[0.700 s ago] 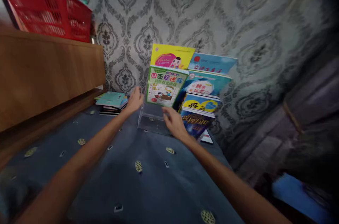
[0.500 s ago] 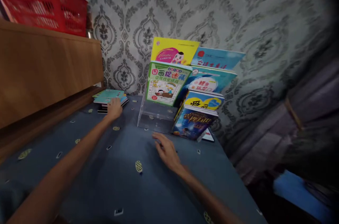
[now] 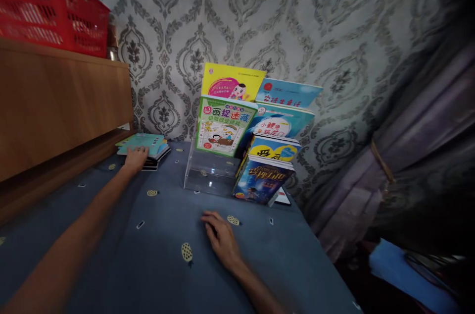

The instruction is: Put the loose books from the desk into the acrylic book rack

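My left hand (image 3: 135, 158) reaches far forward and lies on a small stack of thin books (image 3: 143, 145) with a teal cover on top, its fingers over the near edge. My right hand (image 3: 219, 235) rests flat, fingers spread, on the blue patterned cloth (image 3: 156, 259), holding nothing. Beyond it stands a clear acrylic tiered stand (image 3: 210, 175) filled with children's books: a green-covered one (image 3: 222, 126) at the left front, a dark blue one (image 3: 261, 180) lowest on the right, yellow and light blue ones behind.
A wooden headboard-like panel (image 3: 55, 106) runs along the left with a red plastic basket (image 3: 48, 12) on top. Patterned grey wallpaper (image 3: 297, 22) backs the stand. Purple-grey curtains (image 3: 415, 140) hang on the right, past the surface's right edge.
My left hand moved left from the green book on the stand to the flat stack of books. My right hand drew back from the stand and settled flat on the cloth.
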`<state>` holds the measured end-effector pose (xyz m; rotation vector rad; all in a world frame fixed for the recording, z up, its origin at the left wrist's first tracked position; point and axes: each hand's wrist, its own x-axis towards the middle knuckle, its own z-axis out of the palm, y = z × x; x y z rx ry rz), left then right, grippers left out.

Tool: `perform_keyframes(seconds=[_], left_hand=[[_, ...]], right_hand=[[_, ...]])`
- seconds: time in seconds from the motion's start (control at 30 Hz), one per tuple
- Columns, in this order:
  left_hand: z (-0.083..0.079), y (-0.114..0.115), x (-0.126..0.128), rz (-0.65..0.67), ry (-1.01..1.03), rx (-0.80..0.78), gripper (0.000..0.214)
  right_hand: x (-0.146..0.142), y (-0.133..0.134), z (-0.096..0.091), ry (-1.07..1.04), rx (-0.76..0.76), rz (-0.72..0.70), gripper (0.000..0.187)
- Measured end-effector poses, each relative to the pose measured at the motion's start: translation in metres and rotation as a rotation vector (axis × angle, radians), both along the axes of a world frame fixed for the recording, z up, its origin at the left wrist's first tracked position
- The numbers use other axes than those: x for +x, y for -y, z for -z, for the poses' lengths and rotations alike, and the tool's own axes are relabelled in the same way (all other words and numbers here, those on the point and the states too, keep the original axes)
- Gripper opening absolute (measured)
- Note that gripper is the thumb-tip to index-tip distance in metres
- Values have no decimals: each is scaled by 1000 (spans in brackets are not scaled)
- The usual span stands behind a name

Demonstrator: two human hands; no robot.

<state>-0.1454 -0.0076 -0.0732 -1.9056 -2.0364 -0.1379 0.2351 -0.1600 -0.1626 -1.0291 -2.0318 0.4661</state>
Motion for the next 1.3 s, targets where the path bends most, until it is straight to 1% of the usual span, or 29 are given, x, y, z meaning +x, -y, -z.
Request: perform_keyframes(seconds=[0.1, 0.2, 0.33, 0.43, 0.6, 0.73, 0.83, 0.93, 1.0, 1.03, 1.1, 1.13, 1.17, 1.2, 1.23, 1.3], left_hand=[[-7, 7, 0, 16, -31, -31, 47], [-14, 21, 4, 26, -68, -71, 44], [-21, 49, 20, 40, -124, -139, 43], [-18, 76, 39, 58, -152, -196, 42], [-6, 120, 78, 140, -148, -286, 33], [0, 155, 115, 229, -114, -357, 26], [2, 185, 157, 379, -49, -409, 27], [6, 214, 204, 458, -17, -401, 31], [9, 227, 228, 540, -11, -383, 32], [11, 230, 235, 592, 0, -372, 30], [12, 226, 235, 672, 38, -347, 24], [12, 221, 229, 679, 56, -331, 22], [12, 213, 219, 655, 72, -315, 22], [11, 204, 206, 607, 72, -305, 22], [10, 195, 191, 523, 63, -271, 25], [7, 179, 162, 308, 63, -255, 34]], right_hand=[[0, 1, -2, 20, 10, -23, 31], [-1, 2, -8, 34, -5, -48, 31], [-2, 4, -16, 33, -31, -77, 32], [-3, 5, -17, 35, -37, -77, 32], [-3, 3, -10, 35, -33, -64, 31], [-3, 2, -10, -10, -21, -56, 32], [-3, 2, -14, -70, -32, -12, 34], [-1, 1, -19, -120, -79, 18, 35], [1, 1, -22, -140, -116, 24, 36], [2, 2, -23, -143, -125, 28, 35], [3, 3, -24, -128, -120, 35, 33], [3, 4, -24, -111, -111, 35, 33], [3, 5, -24, -91, -101, 33, 32], [3, 6, -25, -70, -91, 29, 32], [3, 7, -25, -49, -80, 24, 32], [2, 10, -27, -10, -51, 26, 33]])
